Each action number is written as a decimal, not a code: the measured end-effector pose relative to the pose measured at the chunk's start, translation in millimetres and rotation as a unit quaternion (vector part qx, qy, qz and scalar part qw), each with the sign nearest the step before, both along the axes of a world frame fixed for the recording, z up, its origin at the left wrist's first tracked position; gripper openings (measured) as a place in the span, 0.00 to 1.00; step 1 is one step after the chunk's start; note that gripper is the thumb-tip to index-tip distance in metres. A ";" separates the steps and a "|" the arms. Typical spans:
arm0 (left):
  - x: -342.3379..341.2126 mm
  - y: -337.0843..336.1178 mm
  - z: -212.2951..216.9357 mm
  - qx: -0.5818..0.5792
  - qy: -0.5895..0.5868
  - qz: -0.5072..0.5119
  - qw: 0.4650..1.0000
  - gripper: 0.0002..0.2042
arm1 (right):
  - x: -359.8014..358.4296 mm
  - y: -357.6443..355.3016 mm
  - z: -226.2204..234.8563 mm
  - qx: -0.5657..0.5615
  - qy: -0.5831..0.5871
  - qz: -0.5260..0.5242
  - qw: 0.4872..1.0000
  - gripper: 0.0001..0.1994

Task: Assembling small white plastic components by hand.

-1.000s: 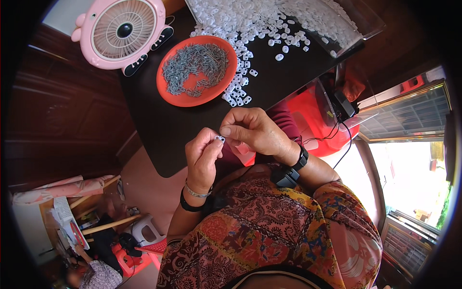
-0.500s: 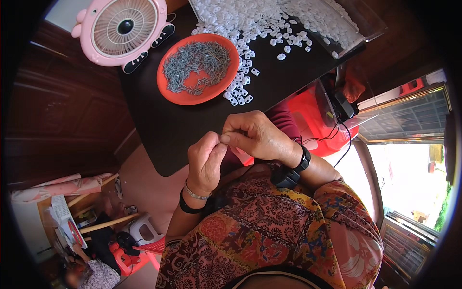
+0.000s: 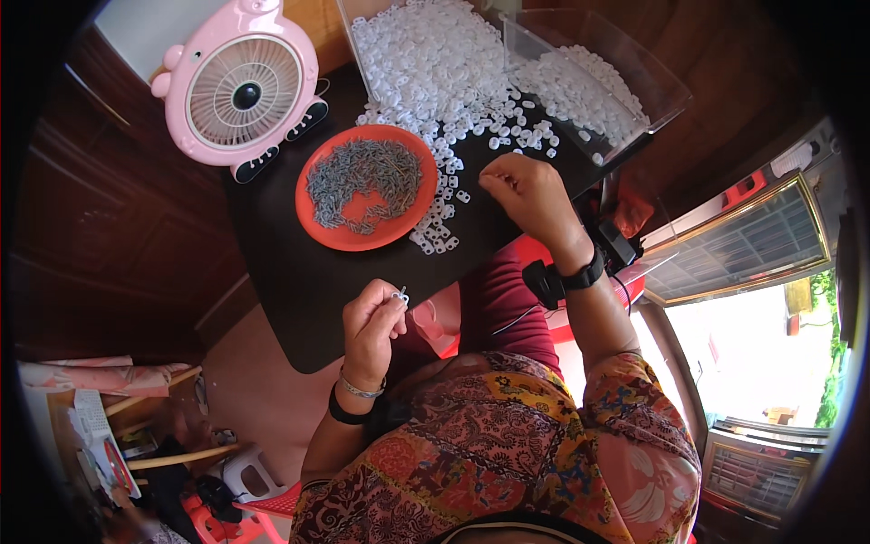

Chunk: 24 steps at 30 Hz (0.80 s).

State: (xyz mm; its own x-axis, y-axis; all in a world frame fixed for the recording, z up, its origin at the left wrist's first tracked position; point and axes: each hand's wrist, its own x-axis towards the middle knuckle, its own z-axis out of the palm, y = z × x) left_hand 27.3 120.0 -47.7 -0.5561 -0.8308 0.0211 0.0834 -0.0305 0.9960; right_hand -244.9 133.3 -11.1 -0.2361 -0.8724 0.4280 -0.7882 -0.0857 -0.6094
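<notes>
Visibly between left fingers [image 3: 372, 296], white piece [image 3: 401, 297]

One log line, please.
Left hand: pinches white two-hole piece, screw protruding | Right hand: near loose white pieces | Orange plate: grey screws

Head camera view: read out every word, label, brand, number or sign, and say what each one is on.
There is no text I can read.
Pink fan: no lettering visible.
Orange plate: no lettering visible.
White pieces: too small to tell.
Pale item at lower left: too blurred to tell.
</notes>
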 end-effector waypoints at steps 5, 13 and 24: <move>-1.2 0.4 1.7 -0.026 -0.012 -0.007 1.000 0.08 | -30.0 -40.5 -3.5 0.007 0.054 -0.045 0.998 0.08; 0.2 0.1 -2.2 -0.020 0.002 0.004 1.000 0.08 | -18.6 -106.9 -6.7 0.056 0.236 0.022 0.970 0.12; 1.7 -0.3 -0.5 -0.029 0.011 -0.006 0.999 0.07 | -22.6 -123.2 -17.5 0.102 0.220 -0.022 0.970 0.07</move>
State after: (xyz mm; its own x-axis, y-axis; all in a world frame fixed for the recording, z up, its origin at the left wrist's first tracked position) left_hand 29.0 119.7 -48.1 -0.5642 -0.8215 0.0824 0.1060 0.0270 0.9940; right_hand -267.5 10.1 -28.6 -0.1085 -0.9428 0.3152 -0.9759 0.0406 -0.2144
